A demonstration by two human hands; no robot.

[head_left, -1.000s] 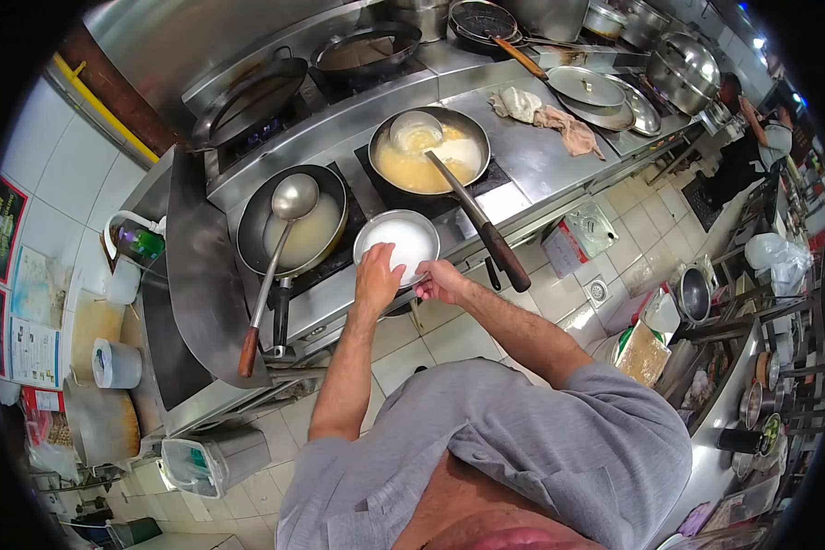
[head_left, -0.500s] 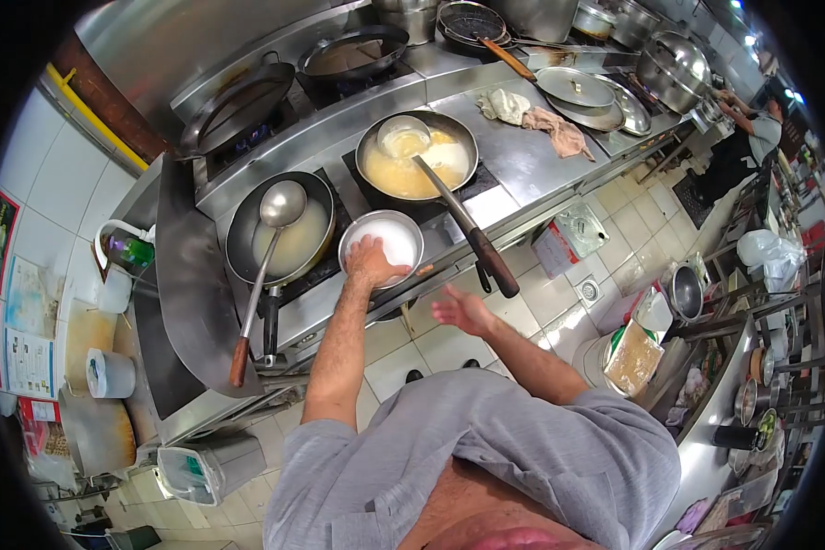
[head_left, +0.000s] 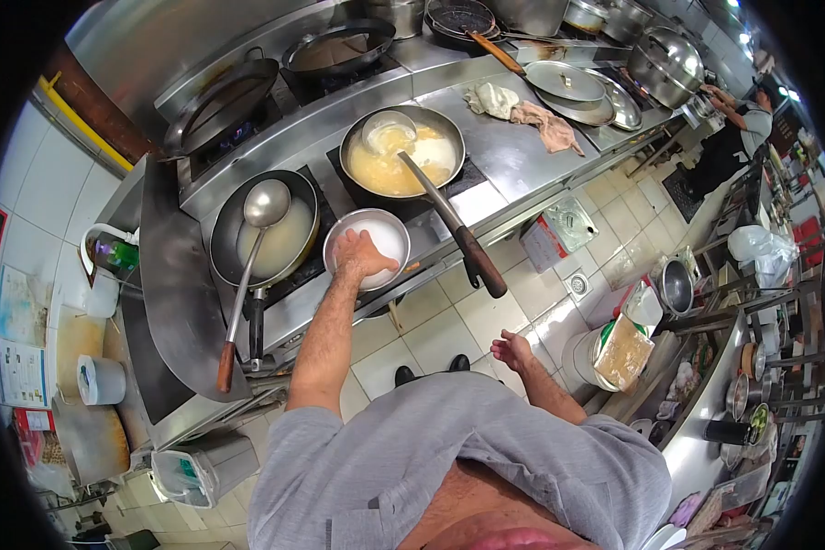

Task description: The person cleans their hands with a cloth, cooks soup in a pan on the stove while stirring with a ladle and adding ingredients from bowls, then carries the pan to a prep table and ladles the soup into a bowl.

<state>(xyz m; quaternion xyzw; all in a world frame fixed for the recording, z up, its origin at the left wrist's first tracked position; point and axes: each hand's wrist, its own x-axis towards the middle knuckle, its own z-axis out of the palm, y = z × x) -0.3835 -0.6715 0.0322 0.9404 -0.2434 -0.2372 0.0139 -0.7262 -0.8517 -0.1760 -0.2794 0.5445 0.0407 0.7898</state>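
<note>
Since the earlier frame, the right hand (head_left: 513,351) has been drawn farther from the metal bowl (head_left: 405,240), while the left hand (head_left: 359,257) has been kept in it. Far to the left of the left hand, a white tub (head_left: 101,379) is seen beyond a curved steel guard (head_left: 170,275). Nearer that hand, a dark pan (head_left: 298,188) of cloudy liquid is set on the stove, with a ladle (head_left: 267,203) laid across it. Directly under the left hand, white contents (head_left: 385,240) are held in the bowl; the thumb is spread from the fingers, but whether anything is pinched cannot be told. Above and to its right, a second pan (head_left: 431,119) is filled with yellowish food (head_left: 376,174). Farther right, crumpled cloths (head_left: 547,128) are left on the steel counter (head_left: 490,151). Below these, the right hand's fingers are held loosely apart over pale floor tiles (head_left: 470,321). Beyond that hand, at upper right, another person (head_left: 756,128) is seen.
</note>
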